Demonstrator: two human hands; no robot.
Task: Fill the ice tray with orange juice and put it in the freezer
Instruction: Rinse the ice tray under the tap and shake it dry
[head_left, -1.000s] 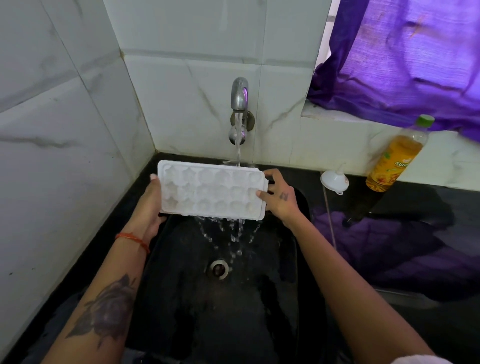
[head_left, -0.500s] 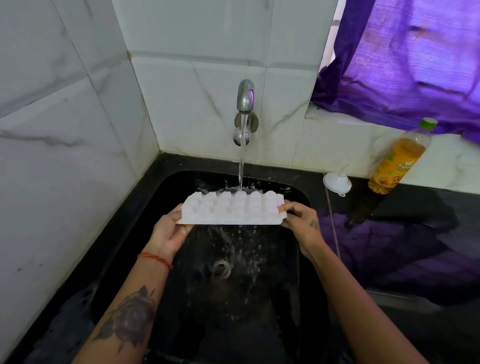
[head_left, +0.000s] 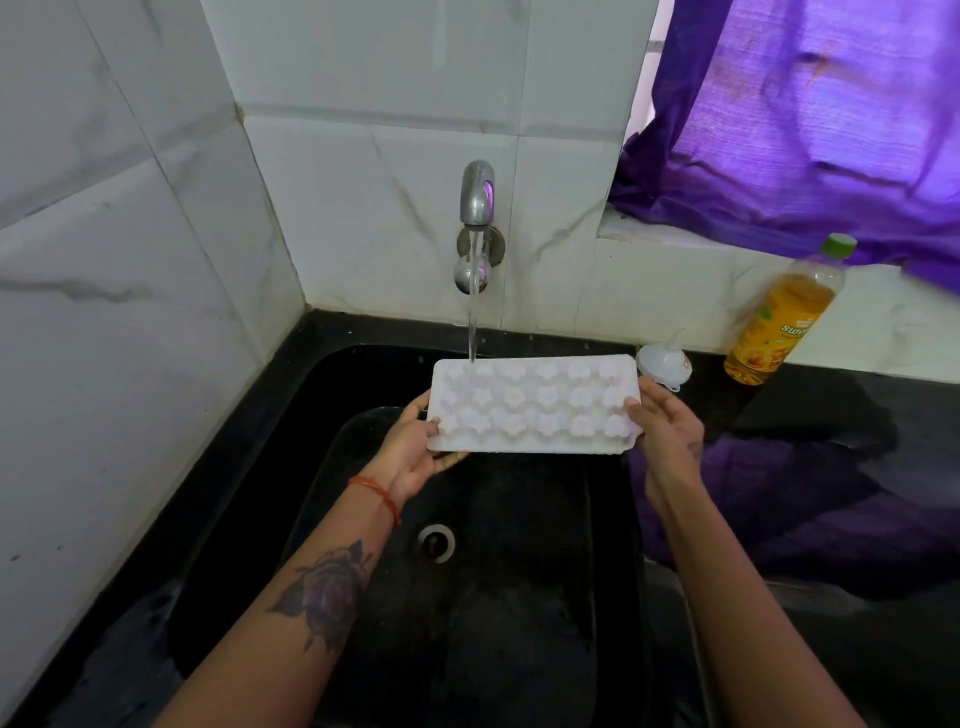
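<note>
I hold a white ice tray (head_left: 532, 405) over the black sink (head_left: 363, 374), its moulded cups bulging toward me. My left hand (head_left: 415, 452) grips its left end and my right hand (head_left: 667, 436) grips its right end. Water runs from the steel tap (head_left: 477, 195) and lands on the tray's far left edge. A bottle of orange juice (head_left: 779, 322) with a green cap stands on the counter at the right, against the wall.
A small white funnel (head_left: 665, 364) lies on the black counter (head_left: 831, 415) beside the tray's right end. A purple curtain (head_left: 805, 130) hangs over the sill at the upper right. White tiled walls close the left and back. The drain (head_left: 437, 543) sits mid-sink.
The tray has been turned over, from cups facing me to cups bulging toward me, and tilted flatter. It now sits lower under the running water.
</note>
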